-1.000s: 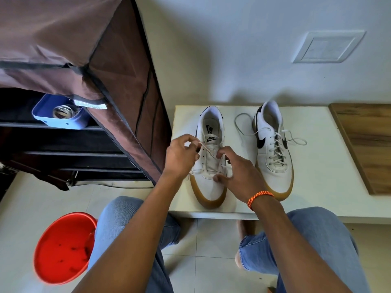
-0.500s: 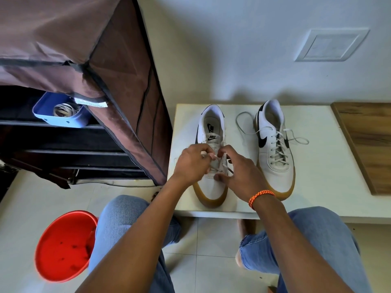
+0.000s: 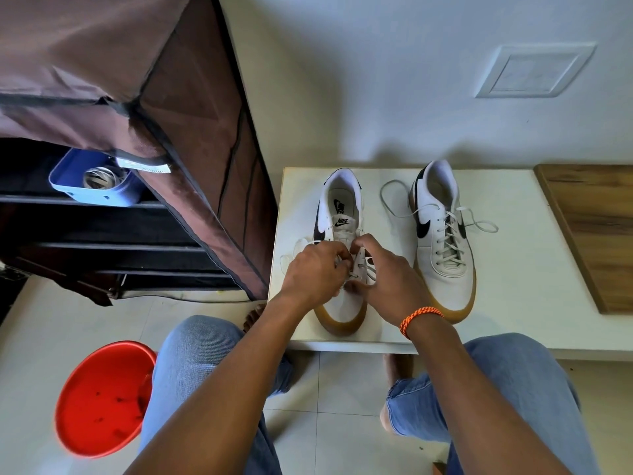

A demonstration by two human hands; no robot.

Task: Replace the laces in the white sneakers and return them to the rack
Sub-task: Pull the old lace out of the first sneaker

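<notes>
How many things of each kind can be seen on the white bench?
White sneakers: 2, the left sneaker under both hands, the right sneaker beside it.
Wooden boards: 1, the board at the bench's right end.
Hands on the left sneaker's lace: 2, left hand, right hand.
Total: 5

both hands, left hand (image 3: 317, 270) and right hand (image 3: 387, 274), pinch the lace (image 3: 359, 265) over the left sneaker (image 3: 340, 214) on the white bench (image 3: 513, 286).
</notes>
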